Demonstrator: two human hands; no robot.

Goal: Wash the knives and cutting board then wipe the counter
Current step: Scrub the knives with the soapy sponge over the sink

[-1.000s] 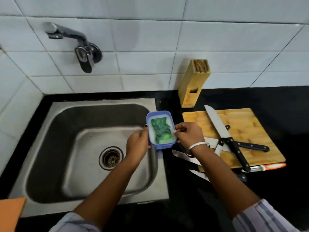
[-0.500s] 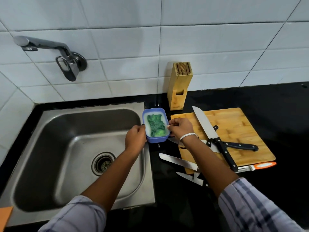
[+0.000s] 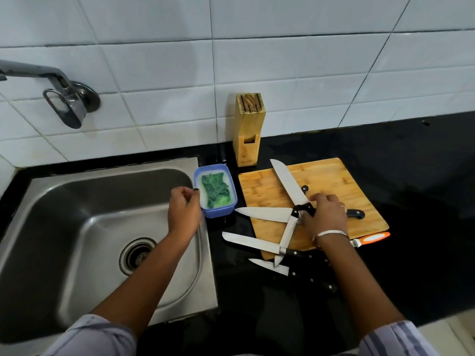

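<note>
Right hand rests over the crossed black handles on the cutting board, fingers curled down on the handle of the large knife; whether the grip is firm I cannot tell from my head view. Left hand hangs loosely curled, holding nothing, above the right side of the sink and just beside the blue tub, where a green scrubber lies in pale liquid.

By my reading the job is barely begun: the tap shows no water, the basin looks dry, and every knife lies seemingly unwashed across the board and the black counter. I count one blade flat across the board's left edge, a slim one leaning over its front edge, two black-handled knives on the counter in front, and an orange-handled knife poking out beside the right wrist. Knives, board and the counter wipe all remain.

Sharp edges crowd the lift: tips point toward the tub and the sink, and blades overlap, so drawing one handle could drag another. The tub stands at the sink's rim, between basin and board, in the way of a straight carry. Open room lies in the basin itself and on the counter right of the board; the knife block stands clear at the wall behind.
</note>
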